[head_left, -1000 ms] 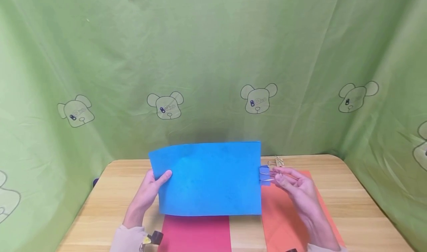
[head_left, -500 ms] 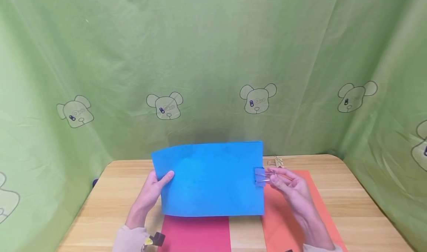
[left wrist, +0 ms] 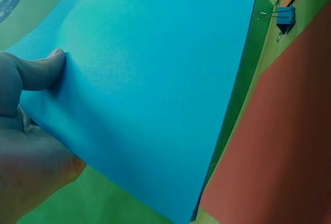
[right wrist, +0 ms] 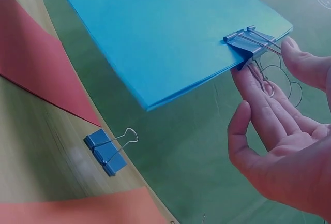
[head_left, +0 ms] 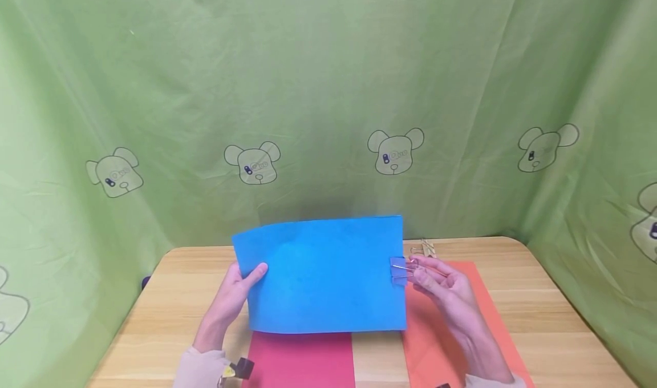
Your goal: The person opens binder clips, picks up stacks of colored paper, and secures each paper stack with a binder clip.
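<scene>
Upright over the table, a stack of blue paper sheets (head_left: 328,274) bends slightly at its left end. My left hand (head_left: 233,291) grips that end, thumb flat on the front face and the other fingers hidden behind. At the opposite edge sits a blue binder clip (right wrist: 248,44), its body overlapping the sheets and its jaws over the edge. My right hand (head_left: 446,288) pinches the clip's wire handles, thumb on one side and fingers on the other, as the right wrist view shows. The sheets' corner (right wrist: 148,105) shows several layers slightly apart.
Below the blue sheets lies pink-red paper (head_left: 303,359) on the wooden table (head_left: 554,319). Orange paper (head_left: 436,342) lies to the right, under my right forearm. Another blue binder clip (right wrist: 106,151) and a pale clip (head_left: 428,247) rest near the back edge, before a green curtain (head_left: 318,91).
My right hand has moved left with the binder clip, which now overlaps the right edge of the blue sheets more deeply. The sheets and my left hand have shifted slightly right.
</scene>
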Demonstrator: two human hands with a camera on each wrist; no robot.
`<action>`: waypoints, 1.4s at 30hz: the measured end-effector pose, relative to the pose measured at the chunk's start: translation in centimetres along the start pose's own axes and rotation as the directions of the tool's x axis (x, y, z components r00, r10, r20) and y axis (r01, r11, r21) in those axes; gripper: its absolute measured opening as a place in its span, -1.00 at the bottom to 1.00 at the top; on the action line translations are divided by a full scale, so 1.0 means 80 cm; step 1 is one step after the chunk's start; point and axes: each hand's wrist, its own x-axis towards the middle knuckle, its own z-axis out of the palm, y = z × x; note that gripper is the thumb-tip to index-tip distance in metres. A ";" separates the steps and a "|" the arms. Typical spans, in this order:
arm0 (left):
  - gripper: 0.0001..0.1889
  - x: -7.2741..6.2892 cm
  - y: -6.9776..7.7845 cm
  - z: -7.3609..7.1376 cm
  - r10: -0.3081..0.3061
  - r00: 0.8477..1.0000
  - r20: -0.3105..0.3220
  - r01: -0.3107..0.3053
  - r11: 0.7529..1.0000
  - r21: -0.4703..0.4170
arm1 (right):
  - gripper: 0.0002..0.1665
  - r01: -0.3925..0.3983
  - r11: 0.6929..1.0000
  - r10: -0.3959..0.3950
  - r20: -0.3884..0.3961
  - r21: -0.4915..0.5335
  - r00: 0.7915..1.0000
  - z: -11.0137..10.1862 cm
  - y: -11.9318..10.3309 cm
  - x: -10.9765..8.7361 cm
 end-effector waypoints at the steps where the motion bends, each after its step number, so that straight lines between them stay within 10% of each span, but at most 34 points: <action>1: -0.63 0.000 0.000 0.000 -0.001 1.000 -0.001 0.001 1.000 -0.001 | -0.65 -0.005 1.000 0.005 0.001 0.001 1.000 0.000 0.000 0.000; 26: -0.64 -0.001 -0.001 -0.005 -0.087 0.995 0.045 0.084 0.994 0.072 | -0.45 -0.069 0.998 0.069 0.023 0.009 0.997 -0.003 0.005 0.004; 42: -0.48 -0.017 0.008 -0.026 -0.065 0.969 0.237 0.017 0.980 0.200 | -0.32 -0.089 0.987 0.086 -0.027 -0.137 0.996 0.005 -0.001 0.002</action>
